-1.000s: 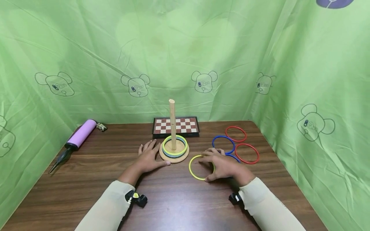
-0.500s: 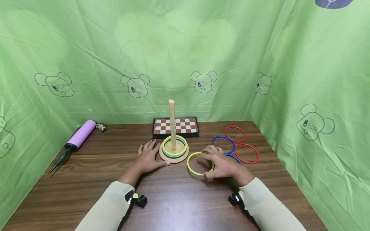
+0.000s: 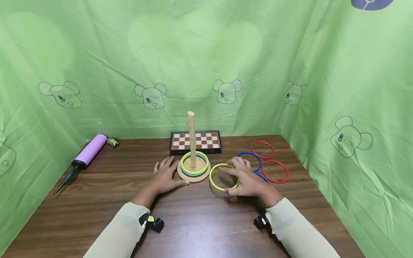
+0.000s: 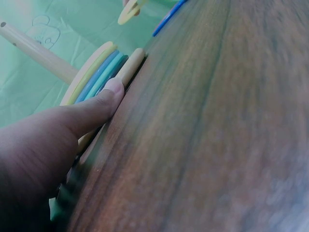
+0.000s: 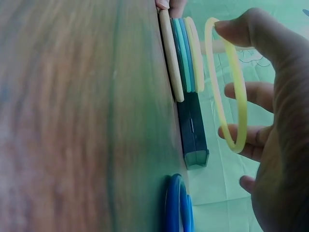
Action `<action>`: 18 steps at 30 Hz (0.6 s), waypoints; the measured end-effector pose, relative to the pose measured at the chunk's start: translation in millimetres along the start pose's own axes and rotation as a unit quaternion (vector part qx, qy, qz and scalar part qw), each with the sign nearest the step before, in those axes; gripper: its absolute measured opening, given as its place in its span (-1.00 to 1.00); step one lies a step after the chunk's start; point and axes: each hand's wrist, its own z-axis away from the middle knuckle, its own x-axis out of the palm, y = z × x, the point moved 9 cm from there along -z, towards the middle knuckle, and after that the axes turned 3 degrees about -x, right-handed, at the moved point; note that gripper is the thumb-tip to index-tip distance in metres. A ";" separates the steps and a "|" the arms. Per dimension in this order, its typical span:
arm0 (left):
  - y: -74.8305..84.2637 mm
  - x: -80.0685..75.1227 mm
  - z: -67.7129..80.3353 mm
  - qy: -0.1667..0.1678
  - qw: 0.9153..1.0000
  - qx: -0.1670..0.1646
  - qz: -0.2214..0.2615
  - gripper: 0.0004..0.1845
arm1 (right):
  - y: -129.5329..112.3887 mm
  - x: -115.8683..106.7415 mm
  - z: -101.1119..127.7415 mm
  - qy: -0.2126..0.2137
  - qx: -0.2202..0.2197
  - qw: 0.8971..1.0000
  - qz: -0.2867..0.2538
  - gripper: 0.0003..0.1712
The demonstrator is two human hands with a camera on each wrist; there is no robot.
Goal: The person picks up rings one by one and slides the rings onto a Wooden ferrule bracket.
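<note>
Fingers of your right hand [image 3: 250,182] pinch the yellow ring [image 3: 223,176] just off the table, your left hand [image 3: 167,175] lies flat against the peg base [image 3: 193,175]; next, probably, lift it over the peg [image 3: 191,138].

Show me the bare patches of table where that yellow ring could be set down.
Bare wood lies between the purple pump and the left hand, and across the table's near strip between both sleeves. It is crowded right of the peg stand: the right hand holds the yellow ring beside the blue rings and red rings.
</note>
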 end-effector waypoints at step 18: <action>0.0 0.0 -2.6 -0.002 1.000 0.002 -0.006 0.29 | -4.1 -35.6 -27.8 0.129 0.004 0.991 0.044 -0.03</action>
